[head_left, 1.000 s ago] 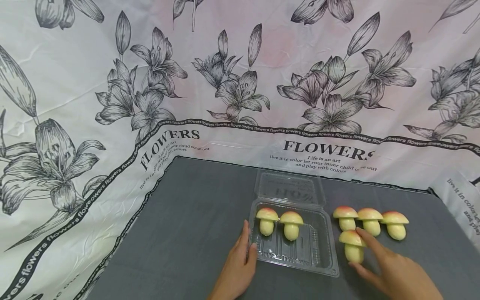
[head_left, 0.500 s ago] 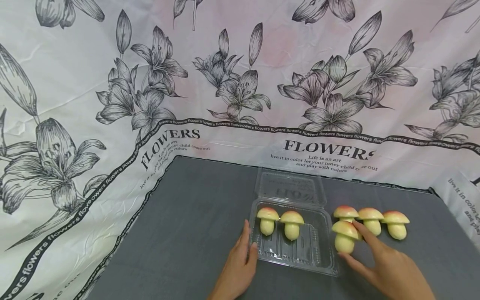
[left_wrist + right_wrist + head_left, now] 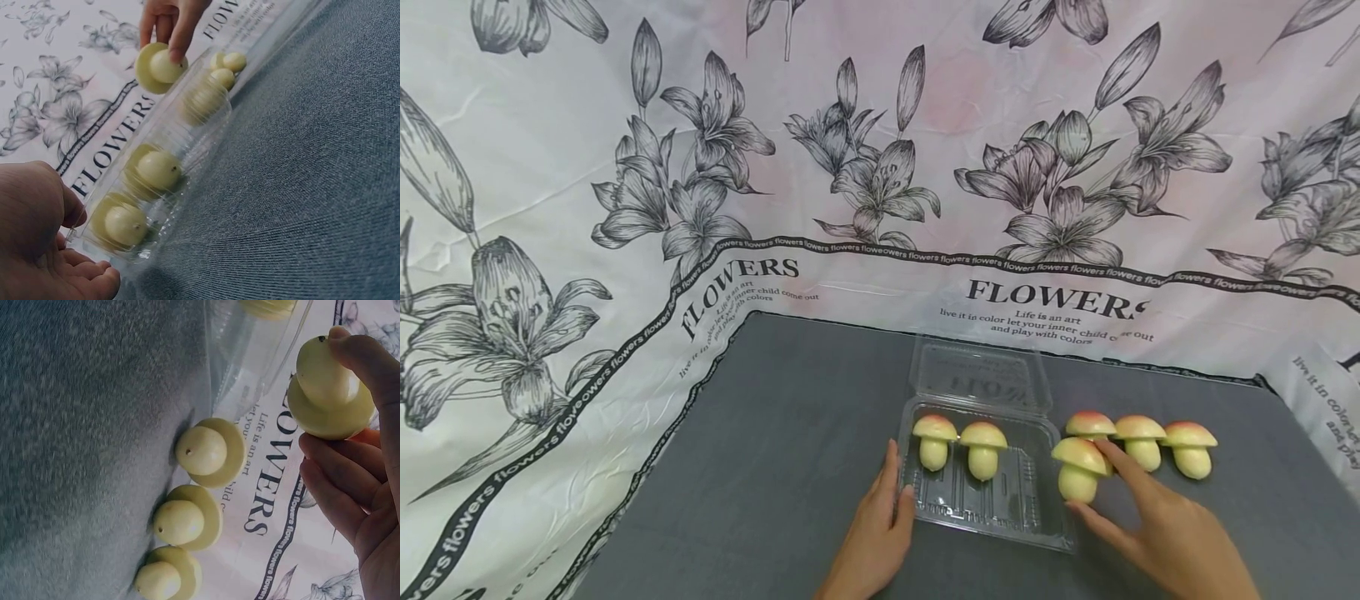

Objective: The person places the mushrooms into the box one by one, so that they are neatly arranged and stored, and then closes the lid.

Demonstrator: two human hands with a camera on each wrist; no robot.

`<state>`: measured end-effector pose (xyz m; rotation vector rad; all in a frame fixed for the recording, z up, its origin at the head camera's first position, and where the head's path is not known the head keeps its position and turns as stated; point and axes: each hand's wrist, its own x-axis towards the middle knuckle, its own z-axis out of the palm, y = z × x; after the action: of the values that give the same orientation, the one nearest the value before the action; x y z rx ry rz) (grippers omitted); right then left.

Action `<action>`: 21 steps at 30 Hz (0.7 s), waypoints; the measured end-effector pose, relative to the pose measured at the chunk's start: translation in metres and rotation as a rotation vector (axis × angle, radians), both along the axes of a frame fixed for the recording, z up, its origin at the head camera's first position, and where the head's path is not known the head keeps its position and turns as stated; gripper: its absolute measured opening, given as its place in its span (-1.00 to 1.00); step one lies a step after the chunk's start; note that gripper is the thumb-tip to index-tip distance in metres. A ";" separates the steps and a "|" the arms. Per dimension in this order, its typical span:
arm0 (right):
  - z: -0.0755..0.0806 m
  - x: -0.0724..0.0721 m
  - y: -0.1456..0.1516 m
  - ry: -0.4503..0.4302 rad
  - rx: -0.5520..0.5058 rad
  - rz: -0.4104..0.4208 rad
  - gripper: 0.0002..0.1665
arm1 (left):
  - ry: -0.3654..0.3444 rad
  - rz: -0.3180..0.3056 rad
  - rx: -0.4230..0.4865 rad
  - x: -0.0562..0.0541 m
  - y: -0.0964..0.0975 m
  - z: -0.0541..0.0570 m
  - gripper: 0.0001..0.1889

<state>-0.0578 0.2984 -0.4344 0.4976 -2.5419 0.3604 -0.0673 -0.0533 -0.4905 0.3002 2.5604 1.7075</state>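
Observation:
My right hand pinches a pale yellow-green toy mushroom with a reddish cap top, thumb at the stem's end and fingers at the cap. In the right wrist view this mushroom is held up above the table. A clear plastic clamshell container lies with its lid folded back. Inside it, towards the left, two similar mushrooms lie side by side. My left hand holds the container's left edge, the rim between thumb and fingers in the left wrist view.
Three more mushrooms lie in a row to the container's right, the nearest partly hidden behind the held one. The grey table meets a white flower-printed cloth at the back and sides.
My right hand has carried its mushroom left and slightly away from me, towards the container's right edge. The left hand and the container have stayed in place.

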 end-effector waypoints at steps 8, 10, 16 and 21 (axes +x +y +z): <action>-0.007 -0.005 -0.003 0.005 0.012 0.028 0.22 | 0.001 0.002 -0.002 0.000 0.000 0.000 -0.28; -0.008 -0.006 -0.004 0.006 0.008 0.029 0.21 | 0.001 0.004 -0.004 0.000 0.000 0.000 -0.28; -0.007 -0.007 -0.010 0.004 0.006 0.021 0.19 | 0.008 0.008 -0.013 -0.001 0.000 -0.002 -0.28; -0.007 -0.009 -0.015 0.005 0.001 0.035 0.16 | 0.016 0.007 -0.016 -0.001 0.000 -0.004 -0.28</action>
<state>-0.0670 0.2830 -0.4411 0.5425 -2.5312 0.3704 -0.0684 -0.0537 -0.4941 0.3067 2.5884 1.6925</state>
